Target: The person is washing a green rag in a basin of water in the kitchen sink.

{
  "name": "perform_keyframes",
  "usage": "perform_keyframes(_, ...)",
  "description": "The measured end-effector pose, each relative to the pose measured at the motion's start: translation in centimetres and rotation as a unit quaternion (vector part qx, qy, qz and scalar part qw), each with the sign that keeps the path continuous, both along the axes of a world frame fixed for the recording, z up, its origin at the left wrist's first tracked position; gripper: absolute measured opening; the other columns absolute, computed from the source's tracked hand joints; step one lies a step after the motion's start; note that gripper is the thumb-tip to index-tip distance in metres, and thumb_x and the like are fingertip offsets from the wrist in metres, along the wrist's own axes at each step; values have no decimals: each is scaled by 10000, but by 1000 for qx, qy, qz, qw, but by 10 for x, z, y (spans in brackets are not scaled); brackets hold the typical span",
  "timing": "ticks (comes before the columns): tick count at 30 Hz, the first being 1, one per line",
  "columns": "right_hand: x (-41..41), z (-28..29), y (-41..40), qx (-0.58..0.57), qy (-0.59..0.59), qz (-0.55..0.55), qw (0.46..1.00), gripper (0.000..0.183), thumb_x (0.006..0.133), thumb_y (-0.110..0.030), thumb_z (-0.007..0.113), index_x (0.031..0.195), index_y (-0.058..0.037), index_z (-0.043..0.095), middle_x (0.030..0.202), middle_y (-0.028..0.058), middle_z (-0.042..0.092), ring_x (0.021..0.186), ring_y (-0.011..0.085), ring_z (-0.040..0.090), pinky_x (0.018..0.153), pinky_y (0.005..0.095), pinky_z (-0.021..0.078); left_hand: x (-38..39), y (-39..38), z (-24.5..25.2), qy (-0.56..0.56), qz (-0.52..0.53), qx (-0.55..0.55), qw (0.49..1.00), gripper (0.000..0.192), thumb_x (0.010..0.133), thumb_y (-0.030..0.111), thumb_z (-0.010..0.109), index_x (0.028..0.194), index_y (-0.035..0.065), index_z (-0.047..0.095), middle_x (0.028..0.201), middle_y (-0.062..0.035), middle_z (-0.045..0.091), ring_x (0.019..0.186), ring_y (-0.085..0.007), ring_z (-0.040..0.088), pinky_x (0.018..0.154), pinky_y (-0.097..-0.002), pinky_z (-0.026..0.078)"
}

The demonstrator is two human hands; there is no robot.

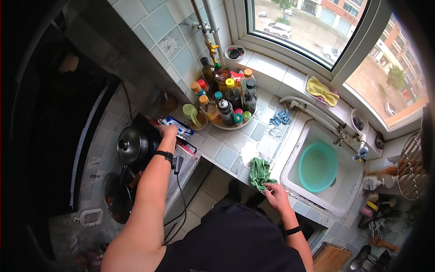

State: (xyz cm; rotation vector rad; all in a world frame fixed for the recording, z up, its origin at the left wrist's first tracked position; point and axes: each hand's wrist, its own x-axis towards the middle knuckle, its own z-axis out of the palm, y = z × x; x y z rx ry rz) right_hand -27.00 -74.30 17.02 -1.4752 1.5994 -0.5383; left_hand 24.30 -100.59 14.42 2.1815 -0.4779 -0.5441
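Observation:
My right hand (277,196) pinches the lower edge of a crumpled green cloth (260,172), which lies at the front edge of the tiled counter (226,157). Over at the left, my outstretched left hand (167,131) is beside a blue and white packet (181,126). Its fingers are mostly hidden from above, so whether they grip anything does not show. Close to that hand are a black lidded pot (132,145) and a green-lidded jug (192,114).
A round tray (234,128) crowded with seasoning bottles stands in the corner. To the right, a turquoise basin (317,168) with water sits in the white sink (346,197). A blue-checked cloth (280,117) lies behind the green one. A cable (184,207) hangs below my left wrist.

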Motion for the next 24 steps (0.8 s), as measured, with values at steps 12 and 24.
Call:
perform_keyframes(12, 18, -9, 8, 31, 21, -32, 999, 281, 910, -187, 719, 1158, -60, 760, 918, 126, 673, 795, 265, 679, 781, 393, 553, -32, 3, 37, -257, -290, 345, 855, 572, 891, 162, 733, 1403, 20, 523, 1487, -226, 484, 1368, -397, 531, 1156, -442, 442)
perform_keyframes(24, 33, -36, 17, 38, 72, -75, 994, 288, 953, -235, 620, 1167, -83, 736, 1079, 174, 695, 1048, 383, 675, 914, 468, 549, -35, -45, -74, -363, -640, 361, 572, 386, 907, 235, 623, 1245, 73, 719, 1294, -201, 696, 1169, -367, 687, 932, -469, 571)
